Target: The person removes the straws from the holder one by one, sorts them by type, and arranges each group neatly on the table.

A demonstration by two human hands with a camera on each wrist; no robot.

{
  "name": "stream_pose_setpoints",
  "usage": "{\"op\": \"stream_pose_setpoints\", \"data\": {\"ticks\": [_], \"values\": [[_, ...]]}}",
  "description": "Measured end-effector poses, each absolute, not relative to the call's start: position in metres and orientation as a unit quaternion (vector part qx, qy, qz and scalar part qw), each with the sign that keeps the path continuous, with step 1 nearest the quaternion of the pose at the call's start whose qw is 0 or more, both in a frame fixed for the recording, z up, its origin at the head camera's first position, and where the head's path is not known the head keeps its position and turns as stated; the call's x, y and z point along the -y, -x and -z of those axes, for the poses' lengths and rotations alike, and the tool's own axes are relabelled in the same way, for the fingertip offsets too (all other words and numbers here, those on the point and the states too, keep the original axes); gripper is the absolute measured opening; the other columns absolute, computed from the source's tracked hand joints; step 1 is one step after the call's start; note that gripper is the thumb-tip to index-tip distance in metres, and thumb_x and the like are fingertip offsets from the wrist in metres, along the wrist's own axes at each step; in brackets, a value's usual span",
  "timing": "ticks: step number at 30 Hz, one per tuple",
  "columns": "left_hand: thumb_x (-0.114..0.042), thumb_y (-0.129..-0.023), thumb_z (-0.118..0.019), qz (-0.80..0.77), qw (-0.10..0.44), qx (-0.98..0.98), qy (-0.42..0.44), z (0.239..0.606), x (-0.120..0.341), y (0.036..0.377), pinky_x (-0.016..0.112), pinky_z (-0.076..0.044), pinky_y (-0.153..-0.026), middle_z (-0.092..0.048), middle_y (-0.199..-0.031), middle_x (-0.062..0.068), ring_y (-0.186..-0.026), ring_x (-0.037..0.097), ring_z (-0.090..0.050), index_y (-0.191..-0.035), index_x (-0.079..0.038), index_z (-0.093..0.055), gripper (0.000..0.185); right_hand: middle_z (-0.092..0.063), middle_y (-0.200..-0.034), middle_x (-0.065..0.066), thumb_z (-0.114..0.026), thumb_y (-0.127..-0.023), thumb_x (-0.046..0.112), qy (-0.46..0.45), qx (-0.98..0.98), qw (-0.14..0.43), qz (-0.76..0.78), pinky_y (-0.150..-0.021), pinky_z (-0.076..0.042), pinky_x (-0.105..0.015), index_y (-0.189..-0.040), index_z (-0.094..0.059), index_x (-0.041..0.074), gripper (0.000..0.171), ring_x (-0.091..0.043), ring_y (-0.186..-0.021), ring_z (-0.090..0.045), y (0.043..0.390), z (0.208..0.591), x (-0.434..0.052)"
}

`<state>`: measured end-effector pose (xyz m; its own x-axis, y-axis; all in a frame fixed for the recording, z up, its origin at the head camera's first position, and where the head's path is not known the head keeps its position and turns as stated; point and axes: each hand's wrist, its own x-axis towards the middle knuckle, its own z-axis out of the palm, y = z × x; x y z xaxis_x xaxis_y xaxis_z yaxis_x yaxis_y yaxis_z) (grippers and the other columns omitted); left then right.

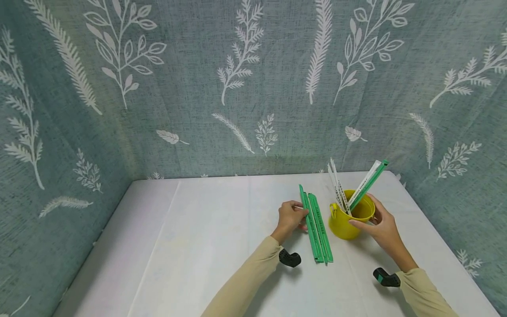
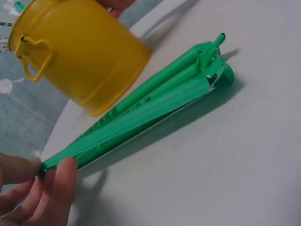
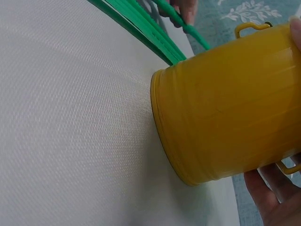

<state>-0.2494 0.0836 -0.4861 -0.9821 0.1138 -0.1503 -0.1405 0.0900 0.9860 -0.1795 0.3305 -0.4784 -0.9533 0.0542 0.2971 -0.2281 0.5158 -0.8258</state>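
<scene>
My left hand [image 1: 291, 215] pinches the upper part of a long, thin green wrapped packet [image 1: 311, 231] between thumb and fingers. In the left wrist view the packet's far end [image 2: 207, 82] stands tilted beside other green packets [image 2: 160, 75]. Those lie side by side on the table, left of a small yellow bucket [image 1: 343, 228] with wire side handles. My right hand [image 1: 381, 226] grips the bucket from its right, thumb near the rim and fingers round the side. Leaning out of the bucket are several white printed packets [image 1: 338, 189] and a green packet [image 1: 370, 182].
A white cloth covers the table [image 1: 198, 237]. Behind it and at both sides hangs a grey-green curtain [image 1: 190, 88] with white leaf prints. Black wrist cameras [image 1: 290, 258] sit at both beige sleeves [image 1: 249, 281].
</scene>
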Motion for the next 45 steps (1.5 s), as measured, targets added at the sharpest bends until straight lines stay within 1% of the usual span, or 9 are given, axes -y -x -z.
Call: {"op": "stream_pose_setpoints", "data": {"ticks": [2,7,10,14,20,29,36,41,45], "values": [[0.000,-0.083,-0.069,-0.671,0.090,-0.736,0.013,0.486,-0.085,0.249,0.028,-0.054,-0.042,-0.062,-0.073,0.006,-0.053,0.017,-0.063,-0.106,0.006,-0.062,0.024,-0.041,-0.140,-0.016,-0.075,-0.082,0.019,-0.052,0.858,0.142,-0.490,-0.089,-0.038,-0.004,-0.150,-0.026,0.021,0.083,-0.021,-0.115,-0.049,0.179,0.477,-0.330],[0.003,-0.081,-0.070,-0.661,0.076,-0.746,0.026,0.489,-0.087,0.248,0.027,-0.054,-0.041,-0.060,-0.073,0.006,-0.053,0.016,-0.061,-0.102,0.005,-0.064,0.022,-0.042,-0.141,-0.014,-0.075,-0.083,0.021,-0.052,0.862,0.143,-0.484,-0.089,-0.039,-0.005,-0.150,-0.026,0.021,0.083,-0.018,-0.114,-0.049,0.177,0.475,-0.329],[0.005,-0.079,-0.070,-0.657,0.068,-0.750,0.025,0.490,-0.087,0.247,0.027,-0.053,-0.040,-0.059,-0.074,0.006,-0.051,0.015,-0.060,-0.103,0.006,-0.064,0.025,-0.042,-0.140,-0.015,-0.076,-0.082,0.018,-0.054,0.857,0.146,-0.492,-0.088,-0.039,-0.005,-0.150,-0.028,0.020,0.083,-0.019,-0.114,-0.049,0.177,0.475,-0.329],[0.007,-0.078,-0.071,-0.655,0.055,-0.754,0.013,0.492,-0.087,0.246,0.030,-0.054,-0.040,-0.056,-0.078,0.006,-0.050,0.019,-0.061,-0.105,0.007,-0.063,0.028,-0.043,-0.139,-0.015,-0.076,-0.082,0.017,-0.060,0.856,0.150,-0.492,-0.087,-0.040,-0.005,-0.149,-0.029,0.020,0.082,-0.015,-0.113,-0.049,0.178,0.476,-0.330],[0.009,-0.077,-0.071,-0.628,0.051,-0.777,-0.008,0.492,-0.085,0.244,0.030,-0.054,-0.040,-0.055,-0.076,0.006,-0.051,0.025,-0.063,-0.104,0.007,-0.063,0.028,-0.043,-0.140,-0.014,-0.075,-0.082,0.024,-0.058,0.863,0.142,-0.482,-0.088,-0.039,-0.004,-0.150,-0.028,0.023,0.082,-0.009,-0.113,-0.049,0.179,0.477,-0.331],[0.012,-0.075,-0.070,-0.599,0.061,-0.797,-0.031,0.487,-0.088,0.243,0.027,-0.054,-0.042,-0.057,-0.082,0.011,-0.053,0.014,-0.058,-0.103,0.008,-0.066,0.028,-0.042,-0.139,-0.014,-0.075,-0.082,0.017,-0.058,0.854,0.137,-0.498,-0.087,-0.039,-0.004,-0.150,-0.028,0.020,0.082,-0.005,-0.111,-0.048,0.179,0.477,-0.331],[0.012,-0.077,-0.066,-0.588,0.053,-0.806,-0.039,0.484,-0.087,0.242,0.027,-0.054,-0.041,-0.056,-0.079,0.007,-0.050,0.011,-0.055,-0.102,0.007,-0.066,0.026,-0.042,-0.140,-0.016,-0.076,-0.081,0.013,-0.065,0.851,0.136,-0.503,-0.088,-0.040,-0.005,-0.150,-0.028,0.016,0.084,-0.014,-0.114,-0.049,0.181,0.476,-0.330],[0.007,-0.080,-0.064,-0.602,0.043,-0.795,-0.052,0.478,-0.083,0.243,0.029,-0.055,-0.044,-0.058,-0.083,0.008,-0.059,0.019,-0.061,-0.103,0.006,-0.066,0.023,-0.042,-0.140,-0.015,-0.075,-0.082,0.016,-0.064,0.851,0.137,-0.503,-0.088,-0.040,-0.005,-0.150,-0.027,0.019,0.083,-0.020,-0.114,-0.049,0.182,0.477,-0.331],[0.002,-0.083,-0.062,-0.627,0.045,-0.776,-0.057,0.469,-0.079,0.244,0.032,-0.057,-0.048,-0.059,-0.085,0.007,-0.073,0.031,-0.065,-0.106,0.004,-0.066,0.024,-0.043,-0.139,-0.011,-0.075,-0.083,0.020,-0.066,0.853,0.147,-0.496,-0.088,-0.039,-0.004,-0.149,-0.028,0.025,0.082,-0.013,-0.113,-0.049,0.182,0.481,-0.333]]}}
